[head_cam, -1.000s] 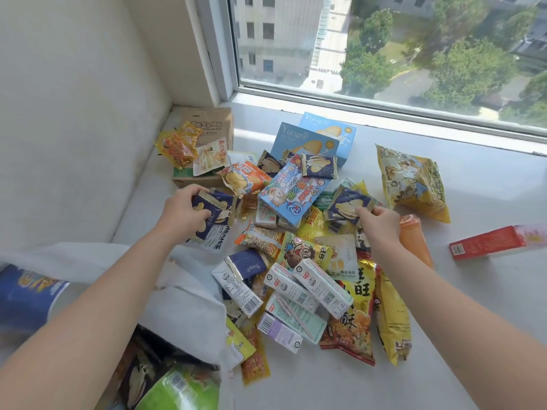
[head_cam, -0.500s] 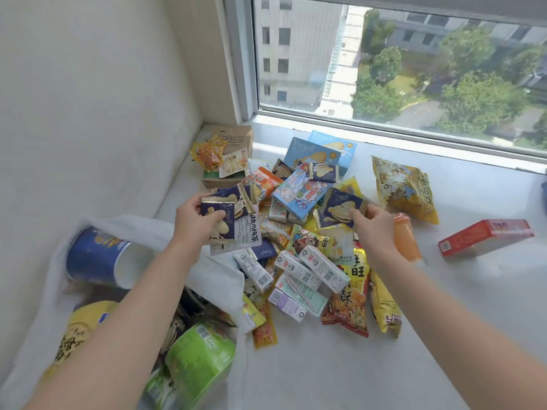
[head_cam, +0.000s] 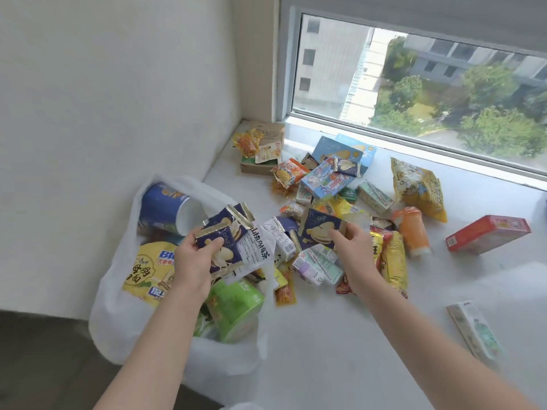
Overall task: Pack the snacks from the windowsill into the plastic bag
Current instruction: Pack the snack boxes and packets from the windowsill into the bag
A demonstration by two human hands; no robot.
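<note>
So the packing is partly done. The white thin plastic bag (head_cam: 118, 321) stands open at about 8 o'clock of the view, at the left edge of the white windowsill (head_cam: 340, 335). Inside it I see a blue paper cup (head_cam: 161, 207), a yellow noodle pack (head_cam: 145, 270) and a green round tub (head_cam: 236, 306), so several snacks are already in.

The left hand (head_cam: 192, 261) grips a bunch of dark blue foil cookie packets (head_cam: 225, 232) together with a white sachet, just above the bag's mouth. The right hand (head_cam: 349, 244) pinches one more dark blue cookie packet (head_cam: 321, 229) by its edge, over the pile, not yet at the bag.

Much is left, I think more than half. Small white cartons (head_cam: 313, 261) and yellow bags lie near the right hand; a light blue box (head_cam: 325, 179) and a brown cardboard box (head_cam: 266, 137) lie toward 12 o'clock. Toward 2 o'clock are a yellow popcorn bag (head_cam: 417, 187) and an orange bottle (head_cam: 413, 229); at 3 o'clock a red box (head_cam: 488, 233); at 4 o'clock a pale long carton (head_cam: 473, 332), apart from the others.
</note>
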